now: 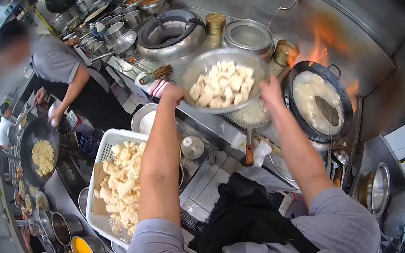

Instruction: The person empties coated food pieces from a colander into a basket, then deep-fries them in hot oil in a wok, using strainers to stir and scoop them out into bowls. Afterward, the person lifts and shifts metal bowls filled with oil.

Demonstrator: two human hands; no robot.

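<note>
While left hand (172, 95) and right hand (271, 90) grip its rim, bowl (195, 71) between, pale chunks (222, 85) inside, kind unclear.

Round silver metal bowl (199, 66), cream-coloured chunks (222, 85). Rectangular white plastic basket (119, 136); red-and-white striped cloth (158, 87). Round black metal wok (329, 72), orange flames (323, 37).

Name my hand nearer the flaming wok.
Right: the right hand holds the metal bowl on the side facing the flaming wok; the left hand holds its far side.
</note>
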